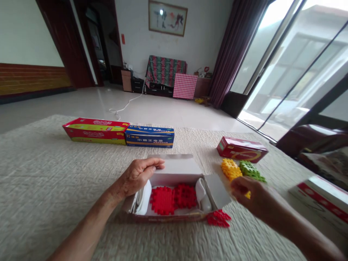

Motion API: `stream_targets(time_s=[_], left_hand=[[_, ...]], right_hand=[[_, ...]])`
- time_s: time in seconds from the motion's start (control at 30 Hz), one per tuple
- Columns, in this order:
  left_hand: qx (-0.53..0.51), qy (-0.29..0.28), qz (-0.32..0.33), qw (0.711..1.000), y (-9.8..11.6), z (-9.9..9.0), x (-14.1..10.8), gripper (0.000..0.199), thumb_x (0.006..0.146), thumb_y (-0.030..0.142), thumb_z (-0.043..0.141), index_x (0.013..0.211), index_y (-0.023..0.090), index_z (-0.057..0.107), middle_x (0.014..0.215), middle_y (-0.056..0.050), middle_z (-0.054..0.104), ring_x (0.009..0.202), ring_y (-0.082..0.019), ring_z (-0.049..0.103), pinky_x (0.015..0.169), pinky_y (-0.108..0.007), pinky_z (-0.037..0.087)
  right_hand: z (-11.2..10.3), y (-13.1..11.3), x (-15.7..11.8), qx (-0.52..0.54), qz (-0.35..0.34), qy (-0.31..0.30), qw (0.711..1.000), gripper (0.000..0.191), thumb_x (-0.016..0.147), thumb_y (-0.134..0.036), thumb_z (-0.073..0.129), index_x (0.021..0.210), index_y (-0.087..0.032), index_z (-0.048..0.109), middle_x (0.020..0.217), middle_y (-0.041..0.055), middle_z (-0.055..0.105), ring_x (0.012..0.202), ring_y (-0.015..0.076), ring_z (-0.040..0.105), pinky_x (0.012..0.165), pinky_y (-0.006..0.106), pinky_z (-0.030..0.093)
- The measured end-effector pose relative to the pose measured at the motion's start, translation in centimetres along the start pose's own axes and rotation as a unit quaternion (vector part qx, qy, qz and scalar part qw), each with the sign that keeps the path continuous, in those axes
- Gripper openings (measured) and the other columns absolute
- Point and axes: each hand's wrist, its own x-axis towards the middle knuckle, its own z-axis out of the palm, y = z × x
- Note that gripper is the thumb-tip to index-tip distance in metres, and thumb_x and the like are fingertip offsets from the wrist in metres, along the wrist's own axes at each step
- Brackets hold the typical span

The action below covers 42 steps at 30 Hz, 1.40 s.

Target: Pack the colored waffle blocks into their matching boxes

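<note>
An open cardboard box [174,218] stands in front of me, its white lid raised at the back and a side flap folded out. Inside lie red interlocking plastic pieces [163,200] between white padding [144,197]. My left hand [140,174] rests at the box's back left corner, fingers together; whether they pinch anything is hidden. To the right of the box, my right hand [244,188] is over yellow pieces [231,169], fingers curled and blurred. Green pieces [251,170] are just behind it. More red pieces [219,218] lie by the box's front right corner.
On the beige mat [108,224] are a red and yellow box [98,131] and a blue box [149,136] at the back left. A dark red box [241,149] sits behind the green pieces. A white and red box [323,199] stands far right.
</note>
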Motion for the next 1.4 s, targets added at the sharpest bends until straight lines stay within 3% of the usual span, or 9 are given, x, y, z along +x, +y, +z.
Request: stream_targets(time_s=[0.13,0.27,0.33,0.47,0.57,0.7,0.87,1.0,1.4], left_hand=[[-0.011,0.001,0.003,1.0,0.0,0.1,-0.1,0.033,0.085,0.018,0.047,0.112,0.015,0.066,0.104,-0.006,0.074,0.101,-0.018,0.067,0.094,-0.034,0.049],[0.004,0.004,0.007,1.0,0.1,0.0,-0.1,0.032,0.084,0.016,0.048,0.11,0.015,0.068,0.103,-0.005,0.074,0.1,-0.017,0.067,0.094,-0.032,0.049],[0.01,0.006,0.01,1.0,0.1,0.0,0.0,0.032,0.083,0.016,0.049,0.108,0.016,0.068,0.102,-0.005,0.075,0.099,-0.017,0.067,0.094,-0.032,0.049],[0.014,0.004,0.007,1.0,0.2,0.0,0.1,0.031,0.084,0.016,0.048,0.107,0.016,0.069,0.103,-0.005,0.074,0.1,-0.017,0.067,0.094,-0.032,0.049],[0.018,-0.001,0.006,1.0,0.3,0.0,0.1,0.031,0.084,0.016,0.047,0.106,0.015,0.069,0.104,-0.005,0.074,0.101,-0.018,0.066,0.095,-0.032,0.05],[0.022,-0.001,0.01,1.0,0.4,0.0,0.1,0.03,0.084,0.017,0.048,0.104,0.017,0.07,0.105,-0.005,0.074,0.102,-0.019,0.066,0.094,-0.033,0.05],[0.028,0.006,0.014,1.0,0.6,-0.1,0.0,0.029,0.084,0.019,0.049,0.102,0.017,0.071,0.103,-0.005,0.074,0.1,-0.019,0.067,0.094,-0.034,0.05],[0.03,0.003,0.012,0.999,0.6,-0.1,0.0,0.029,0.084,0.018,0.049,0.102,0.017,0.072,0.104,-0.005,0.074,0.101,-0.019,0.067,0.096,-0.034,0.049],[0.004,0.005,0.006,1.0,0.4,-0.1,-0.1,0.029,0.084,0.016,0.049,0.102,0.016,0.071,0.103,-0.005,0.074,0.1,-0.018,0.067,0.094,-0.032,0.05]], right_hand=[[3.5,-1.4,-3.9,0.027,-0.061,0.019,0.998,0.035,0.074,-0.035,0.064,0.106,-0.022,0.064,0.107,0.0113,0.068,0.095,0.0255,0.067,0.074,0.035,0.055],[5.2,-4.0,-4.8,0.03,-0.07,-0.029,0.997,0.015,0.07,-0.024,0.064,0.085,-0.023,0.066,0.087,0.0053,0.068,0.078,0.0203,0.067,0.066,0.029,0.054],[5.1,-4.7,-4.6,0.037,-0.069,-0.05,0.996,0.003,0.074,-0.023,0.062,0.076,-0.023,0.065,0.075,0.0028,0.066,0.065,0.016,0.064,0.059,0.025,0.05],[4.2,-4.3,-3.9,0.07,-0.084,-0.009,0.994,0.023,0.088,-0.029,0.05,0.068,-0.021,0.058,0.062,0.0015,0.06,0.053,0.0126,0.057,0.053,0.023,0.045],[3.8,-3.6,-3.5,0.112,-0.059,0.0,0.992,0.023,0.09,-0.028,0.045,0.071,-0.021,0.055,0.057,-0.0003,0.059,0.048,0.0117,0.053,0.05,0.022,0.044],[3.9,-3.1,-3.2,0.091,-0.014,0.001,0.996,0.014,0.087,-0.028,0.047,0.085,-0.02,0.059,0.079,0.005,0.068,0.058,0.0146,0.061,0.057,0.026,0.051],[4.4,-2.8,-3.5,0.031,-0.006,0.007,0.999,0.028,0.082,-0.037,0.058,0.104,-0.02,0.064,0.118,0.0135,0.062,0.088,0.0232,0.068,0.075,0.037,0.056],[4.1,-3.0,-3.7,0.019,-0.012,-0.019,1.0,0.025,0.078,-0.038,0.062,0.096,-0.02,0.066,0.109,0.0137,0.065,0.092,0.0269,0.067,0.077,0.04,0.057],[3.9,-3.5,-3.4,0.044,-0.051,-0.057,0.996,0.016,0.085,-0.02,0.047,0.082,-0.02,0.063,0.091,0.0083,0.067,0.077,0.0184,0.066,0.068,0.031,0.054]])
